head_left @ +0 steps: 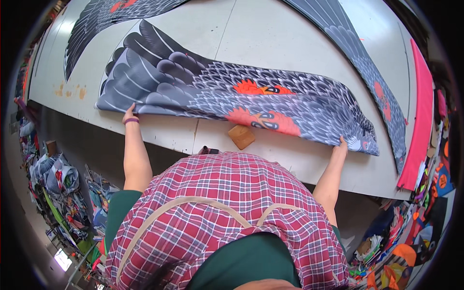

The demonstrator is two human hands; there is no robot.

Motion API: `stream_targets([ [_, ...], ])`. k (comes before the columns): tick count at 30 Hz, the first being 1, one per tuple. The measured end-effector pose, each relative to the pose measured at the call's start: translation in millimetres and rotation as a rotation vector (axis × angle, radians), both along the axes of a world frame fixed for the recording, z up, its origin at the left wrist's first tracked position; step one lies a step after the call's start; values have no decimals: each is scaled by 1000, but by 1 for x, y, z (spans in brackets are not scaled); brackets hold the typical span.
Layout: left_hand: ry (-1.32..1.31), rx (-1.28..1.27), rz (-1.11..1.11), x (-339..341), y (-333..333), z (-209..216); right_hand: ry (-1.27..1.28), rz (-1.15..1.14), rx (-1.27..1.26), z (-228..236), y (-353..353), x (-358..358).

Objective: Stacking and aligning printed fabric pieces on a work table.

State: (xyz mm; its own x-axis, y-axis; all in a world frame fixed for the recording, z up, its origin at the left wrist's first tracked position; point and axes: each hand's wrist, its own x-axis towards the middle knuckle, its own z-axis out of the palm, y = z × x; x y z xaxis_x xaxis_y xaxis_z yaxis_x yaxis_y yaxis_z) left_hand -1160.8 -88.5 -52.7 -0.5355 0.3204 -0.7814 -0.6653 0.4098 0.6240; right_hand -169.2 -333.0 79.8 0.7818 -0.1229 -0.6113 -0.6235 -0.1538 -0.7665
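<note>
A long piece of grey and black fabric, printed with feathers and orange-red patches, lies folded lengthwise across the table in front of me. My left hand, with a purple band at the wrist, pinches its near edge by the broad tail-feather end. At the narrow end on the right, which carries a bird's head print, my right hand grips the same edge. Under the fabric, the fingertips of both hands are partly hidden. A brown block sits on the table just below the fabric's near edge, between my arms.
The pale table has a seam and brown stains at the left. Similar feather-printed pieces lie at the far left and along the right. A pink strip hangs at the right edge. Heaped cloth flanks the table on both sides.
</note>
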Motion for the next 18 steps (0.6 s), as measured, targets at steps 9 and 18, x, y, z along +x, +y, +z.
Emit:
stream_targets([
  [9, 1385, 180, -998, 151, -43, 79, -1324, 783, -926, 69, 14, -121],
  [18, 1554, 188, -1379, 267, 27, 77, -1187, 1379, -1017, 53, 97, -180],
])
